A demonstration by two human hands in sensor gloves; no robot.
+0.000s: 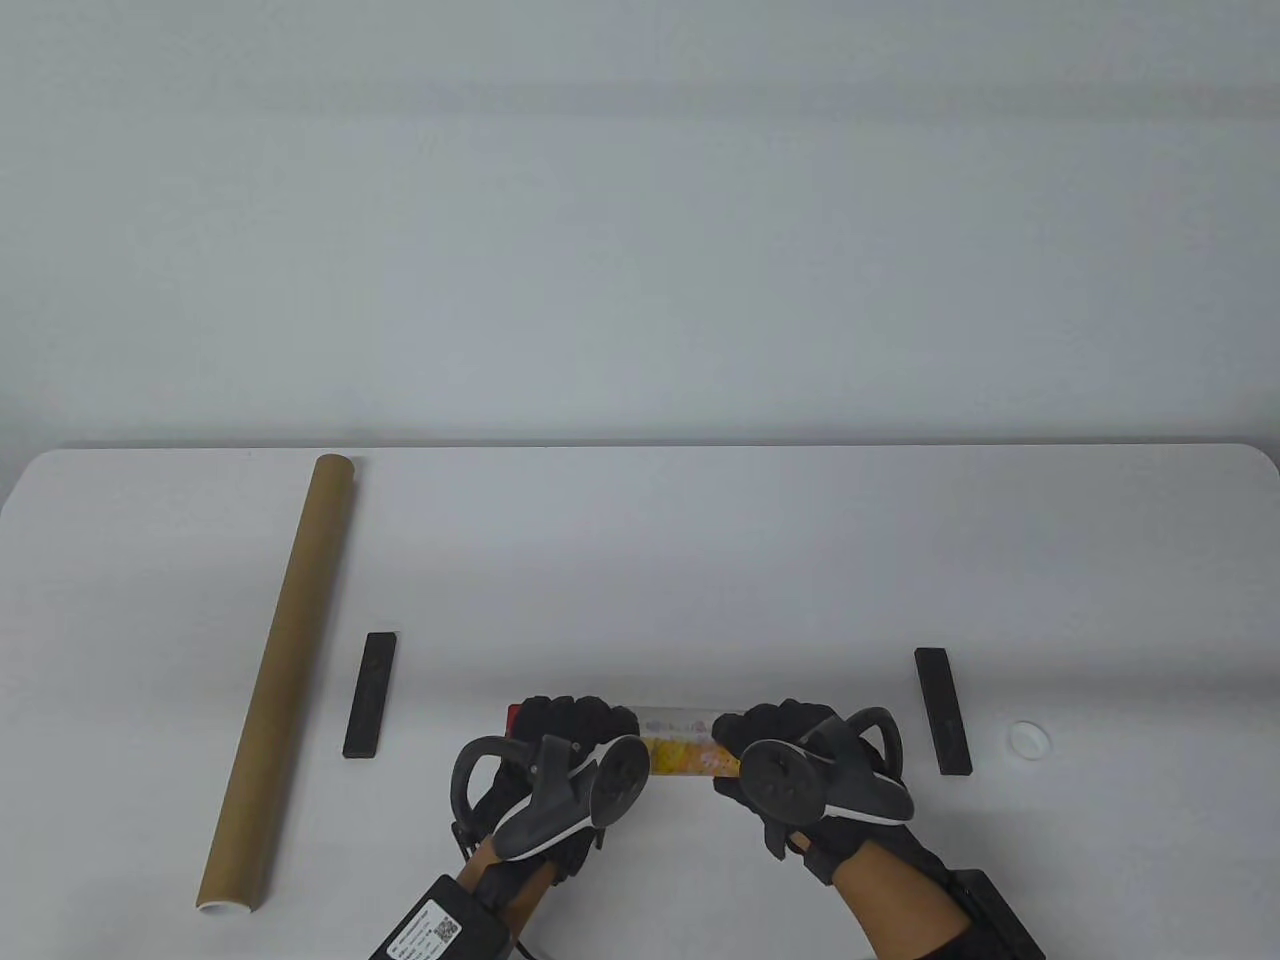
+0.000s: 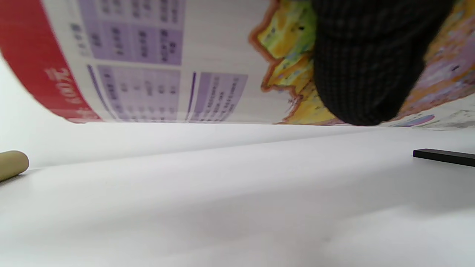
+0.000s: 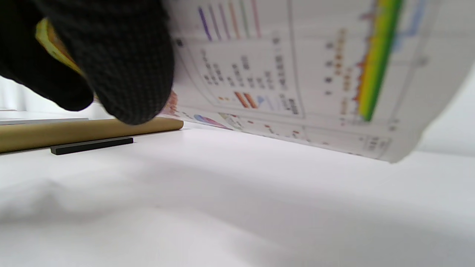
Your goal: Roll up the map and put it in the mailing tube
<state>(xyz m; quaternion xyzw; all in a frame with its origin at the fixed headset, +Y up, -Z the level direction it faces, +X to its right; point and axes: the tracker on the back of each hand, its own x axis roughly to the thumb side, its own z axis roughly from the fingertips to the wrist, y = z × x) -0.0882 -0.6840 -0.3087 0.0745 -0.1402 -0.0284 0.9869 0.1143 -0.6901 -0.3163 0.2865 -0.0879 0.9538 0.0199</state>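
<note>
The rolled map [image 1: 676,745] lies crosswise near the table's front edge, a short colourful roll held up off the table. My left hand [image 1: 570,725] grips its left end and my right hand [image 1: 780,735] grips its right end. In the left wrist view the map's printed face [image 2: 167,63] curves above the table with a gloved finger [image 2: 367,66] on it. In the right wrist view the map [image 3: 297,74] is also lifted, with gloved fingers [image 3: 122,63] on it. The brown cardboard mailing tube [image 1: 285,670] lies lengthwise at the table's left, apart from both hands.
Two flat black bars lie on the table: one [image 1: 370,695] right of the tube, one [image 1: 943,710] right of my right hand. A small white cap [image 1: 1028,739] sits at the far right. The tube's end [image 2: 13,165] and the right bar [image 2: 445,157] show in the left wrist view.
</note>
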